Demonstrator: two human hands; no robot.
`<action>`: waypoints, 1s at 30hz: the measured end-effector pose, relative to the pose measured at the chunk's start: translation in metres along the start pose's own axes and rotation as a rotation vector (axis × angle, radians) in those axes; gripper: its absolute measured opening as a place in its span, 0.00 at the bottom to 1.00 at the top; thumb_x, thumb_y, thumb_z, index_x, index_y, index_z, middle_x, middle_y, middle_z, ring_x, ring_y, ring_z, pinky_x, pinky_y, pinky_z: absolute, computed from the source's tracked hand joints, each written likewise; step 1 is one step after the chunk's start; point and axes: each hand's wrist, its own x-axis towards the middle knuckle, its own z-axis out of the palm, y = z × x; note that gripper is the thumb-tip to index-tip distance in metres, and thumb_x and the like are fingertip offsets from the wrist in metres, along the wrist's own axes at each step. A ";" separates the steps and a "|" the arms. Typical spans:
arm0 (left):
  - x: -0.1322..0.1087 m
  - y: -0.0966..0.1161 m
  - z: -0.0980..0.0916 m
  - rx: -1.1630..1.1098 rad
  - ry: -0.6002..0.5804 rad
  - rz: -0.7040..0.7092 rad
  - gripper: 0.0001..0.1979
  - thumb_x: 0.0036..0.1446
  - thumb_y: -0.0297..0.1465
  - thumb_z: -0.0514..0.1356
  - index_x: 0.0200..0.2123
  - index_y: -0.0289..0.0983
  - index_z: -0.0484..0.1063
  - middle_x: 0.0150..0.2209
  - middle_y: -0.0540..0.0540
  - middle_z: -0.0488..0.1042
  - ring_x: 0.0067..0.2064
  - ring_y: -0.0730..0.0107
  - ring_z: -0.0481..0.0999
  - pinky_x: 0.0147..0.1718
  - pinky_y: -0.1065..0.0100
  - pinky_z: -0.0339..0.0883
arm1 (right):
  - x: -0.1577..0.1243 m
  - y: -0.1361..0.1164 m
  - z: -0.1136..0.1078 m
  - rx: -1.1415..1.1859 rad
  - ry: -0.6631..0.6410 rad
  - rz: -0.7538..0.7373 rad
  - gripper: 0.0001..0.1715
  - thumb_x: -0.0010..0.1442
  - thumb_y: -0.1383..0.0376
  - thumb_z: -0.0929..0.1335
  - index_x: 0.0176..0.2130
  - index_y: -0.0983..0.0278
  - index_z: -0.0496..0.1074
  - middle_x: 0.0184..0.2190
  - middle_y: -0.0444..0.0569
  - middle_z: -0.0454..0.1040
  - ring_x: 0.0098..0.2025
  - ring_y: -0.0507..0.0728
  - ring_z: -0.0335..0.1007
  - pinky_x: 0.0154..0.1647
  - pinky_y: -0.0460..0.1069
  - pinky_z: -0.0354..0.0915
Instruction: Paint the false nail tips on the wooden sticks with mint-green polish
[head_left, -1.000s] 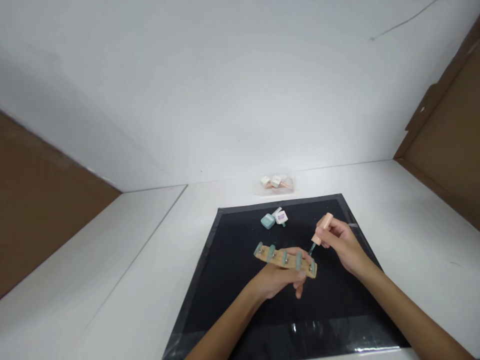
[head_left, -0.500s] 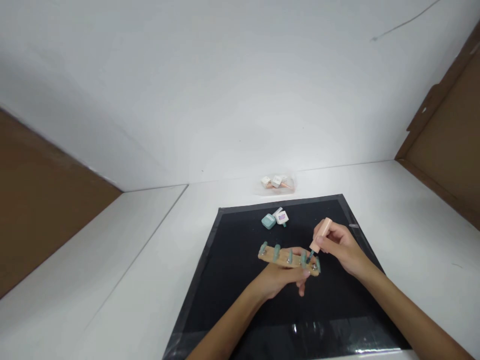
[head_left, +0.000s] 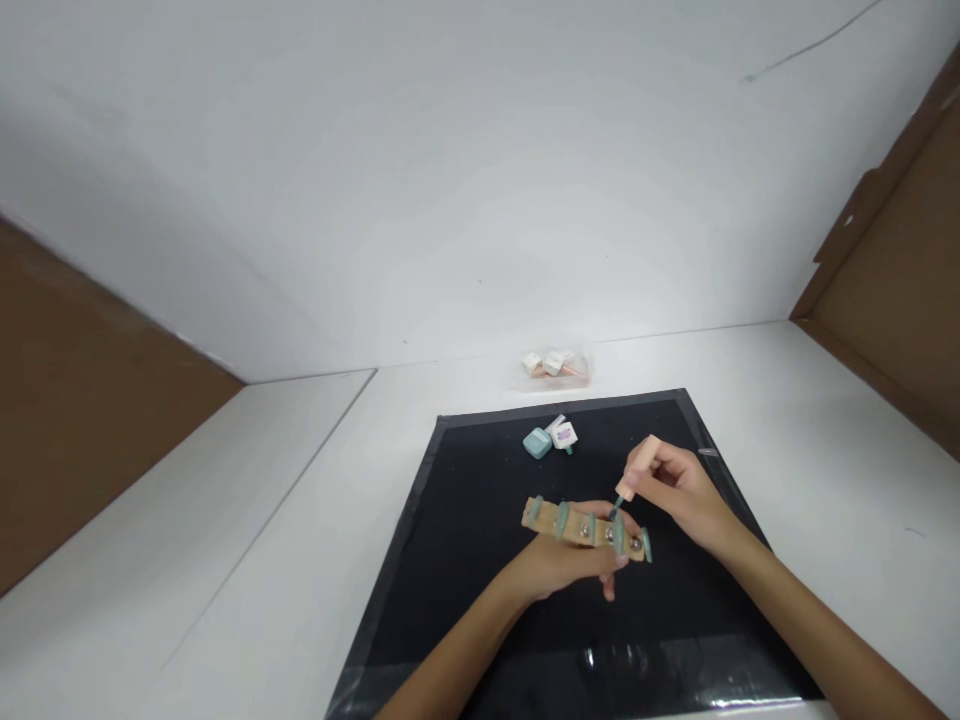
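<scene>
With 12 o'clock taken as straight away from the wearer, the wooden strip (head_left: 574,524) is found at about 8 o'clock from the right hand (head_left: 679,490). Its long axis is laid roughly from 10 to 4 o'clock, and five green nail tips (head_left: 562,520) are carried across it. The strip is gripped by the left hand (head_left: 559,567), the nearer of the two: the thumb is pressed along the near side and the fingers are curled behind. The pink-handled brush (head_left: 640,467) is pinched between thumb and fingers of the right hand, with no wide gap left, and is pointed towards 7 o'clock. Its bristles are brought right by the tip second from the 4 o'clock end; whether contact is made cannot be told.

Compared with half a second ago, the strip is shifted slightly towards 4 o'clock and turned a little, so that the silver beads (head_left: 636,544) are shown more plainly. The right hand is hardly displaced. The green bottle (head_left: 537,443) and white square piece (head_left: 564,435), seen on the black mat (head_left: 480,470) at about 11 o'clock from the strip, are left unmoved.
</scene>
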 end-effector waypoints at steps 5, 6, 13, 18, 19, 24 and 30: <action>-0.001 0.001 0.002 0.022 -0.018 0.008 0.17 0.39 0.37 0.68 0.31 0.32 0.72 0.24 0.50 0.71 0.20 0.79 0.67 0.18 0.75 0.65 | 0.001 0.000 0.000 -0.008 0.084 -0.021 0.18 0.53 0.55 0.69 0.21 0.63 0.64 0.20 0.43 0.68 0.23 0.51 0.61 0.26 0.47 0.59; -0.001 0.000 0.002 0.024 -0.014 0.008 0.17 0.39 0.37 0.68 0.31 0.32 0.72 0.24 0.50 0.70 0.20 0.79 0.67 0.18 0.75 0.65 | 0.001 0.000 0.000 -0.002 0.080 -0.028 0.18 0.53 0.55 0.69 0.21 0.63 0.64 0.20 0.43 0.68 0.23 0.51 0.61 0.26 0.47 0.59; 0.000 -0.001 0.002 0.014 0.079 0.006 0.19 0.37 0.36 0.69 0.31 0.32 0.70 0.24 0.52 0.70 0.19 0.81 0.67 0.17 0.76 0.65 | -0.003 -0.001 -0.002 -0.005 -0.034 -0.073 0.18 0.54 0.56 0.69 0.20 0.63 0.64 0.21 0.43 0.65 0.24 0.50 0.61 0.24 0.46 0.58; 0.000 0.000 0.003 0.015 0.067 0.006 0.18 0.37 0.35 0.69 0.30 0.33 0.69 0.24 0.52 0.70 0.19 0.81 0.67 0.17 0.76 0.64 | -0.003 0.000 -0.003 -0.102 -0.019 -0.093 0.20 0.54 0.56 0.68 0.18 0.63 0.64 0.21 0.43 0.64 0.23 0.50 0.58 0.23 0.46 0.56; -0.001 0.000 0.003 0.019 0.060 0.008 0.18 0.37 0.36 0.69 0.30 0.32 0.69 0.24 0.52 0.71 0.19 0.82 0.67 0.17 0.76 0.64 | -0.002 0.000 -0.004 -0.121 -0.011 -0.097 0.19 0.55 0.56 0.68 0.19 0.63 0.64 0.20 0.43 0.64 0.23 0.50 0.58 0.23 0.47 0.56; -0.002 0.000 0.002 0.039 0.041 0.013 0.19 0.38 0.39 0.68 0.30 0.32 0.70 0.26 0.50 0.71 0.20 0.82 0.67 0.18 0.76 0.65 | 0.000 -0.001 -0.005 -0.137 0.084 -0.101 0.18 0.55 0.57 0.68 0.19 0.62 0.65 0.21 0.44 0.67 0.24 0.52 0.59 0.25 0.47 0.56; -0.001 0.000 0.002 0.049 0.066 0.010 0.20 0.36 0.38 0.69 0.30 0.32 0.70 0.25 0.51 0.70 0.21 0.81 0.67 0.17 0.76 0.65 | -0.002 -0.004 -0.005 -0.098 -0.020 -0.143 0.18 0.56 0.58 0.68 0.20 0.63 0.63 0.21 0.43 0.65 0.24 0.51 0.59 0.25 0.47 0.56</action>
